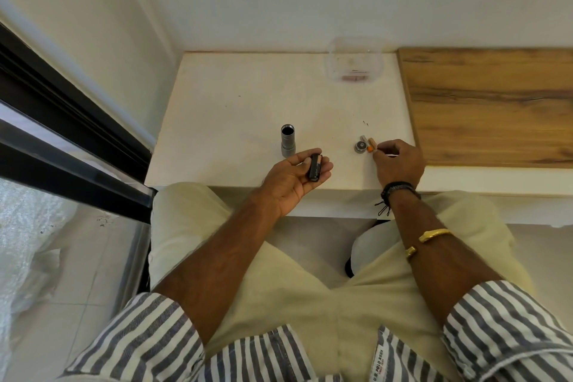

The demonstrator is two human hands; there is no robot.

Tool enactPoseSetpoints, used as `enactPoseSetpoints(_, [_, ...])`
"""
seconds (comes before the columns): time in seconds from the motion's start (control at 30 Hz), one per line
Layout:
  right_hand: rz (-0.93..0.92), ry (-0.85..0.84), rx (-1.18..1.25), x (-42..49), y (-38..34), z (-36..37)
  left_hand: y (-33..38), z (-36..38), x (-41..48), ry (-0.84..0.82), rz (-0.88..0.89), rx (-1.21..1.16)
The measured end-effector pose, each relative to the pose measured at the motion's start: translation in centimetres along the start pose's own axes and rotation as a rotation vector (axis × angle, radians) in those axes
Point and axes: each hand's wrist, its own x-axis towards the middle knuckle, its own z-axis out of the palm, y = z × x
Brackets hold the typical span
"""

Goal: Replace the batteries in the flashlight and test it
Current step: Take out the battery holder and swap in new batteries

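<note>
The grey flashlight body (287, 141) stands upright on the white table (248, 96), its open end up. Just in front of it, my left hand (291, 181) lies palm up and cradles the black battery holder (315, 168), which shows a copper-topped battery in it. The round tail cap (360, 146) lies to the right. Beside the cap lie small loose batteries (370, 143), orange and tan. My right hand (400, 161) rests by them, its fingertips pinched at one battery.
A clear plastic container (355, 60) sits at the table's back right, near the wall. A wooden board (490, 105) covers the surface to the right. A dark window frame (62, 121) runs along the left. My knees are under the table's front edge.
</note>
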Motion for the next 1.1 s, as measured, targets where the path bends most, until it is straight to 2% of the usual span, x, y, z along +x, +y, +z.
enactPoseSetpoints(0.27, [-0.053,-0.024,-0.094,-0.1,0.0,0.0,0.1,0.2,-0.2,-0.075,-0.014,0.055])
enactPoseSetpoints(0.43, [-0.076,-0.001,0.064,-1.1,-1.9,-0.9,0.2,0.1,-0.4,-0.056,0.041,0.168])
enactPoseSetpoints(0.57, [0.045,-0.250,0.316,-3.2,-3.8,-1.5,-0.1,0.4,-0.3,-0.027,0.097,0.176])
enactPoseSetpoints(0.67, [0.149,-0.495,0.383,-5.0,-4.8,-1.2,-0.3,0.5,0.0,0.021,0.141,0.189])
enactPoseSetpoints(0.77, [0.263,-0.652,0.426,-6.2,-5.6,-0.7,-0.3,0.3,0.0,0.048,0.189,0.240])
enactPoseSetpoints(0.9, [0.361,-0.711,0.478,-6.5,-5.8,-0.4,-0.4,0.1,0.0,0.052,0.236,0.338])
enactPoseSetpoints(1.1, [0.397,-0.743,0.557,-6.3,-5.8,-0.5,-0.6,0.0,0.1,0.063,0.288,0.430])
